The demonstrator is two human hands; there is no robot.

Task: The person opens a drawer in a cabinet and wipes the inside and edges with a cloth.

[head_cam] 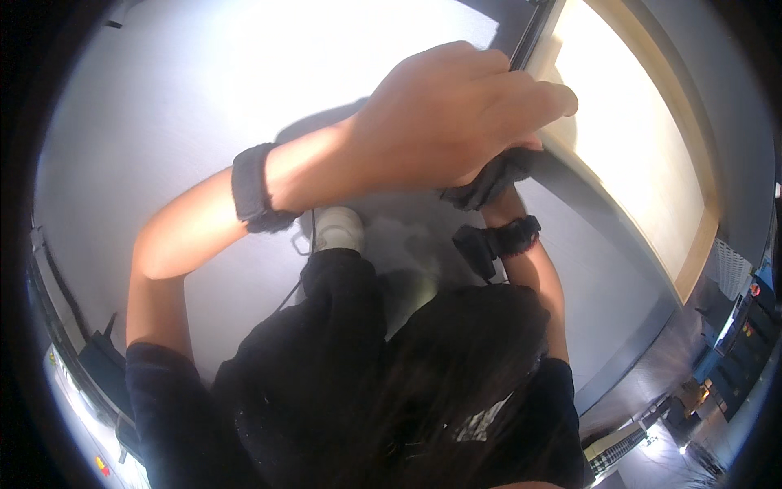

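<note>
My left hand (452, 116) is high in the centre, back of the hand upward and fingers curled, reaching to the right. A black fuzzy band (253, 188) circles its wrist. Below its palm side is a crumpled dark fuzzy cloth (492, 180), touching or close to both hands. My right hand (530, 142) is mostly hidden behind the left hand and the cloth; only a small part shows. Around the right wrist is a black strap (516, 237), with a dark block (475, 249) beside it. What either hand grips is hidden.
A white shoe or sock (338, 229) shows below a black trouser leg, near a thin dark cable (296, 287). Pale floor (153, 122) surrounds me. At the right stands a sunlit pale panel with a wooden rim (699, 250); a white woven basket (730, 269) lies beyond it.
</note>
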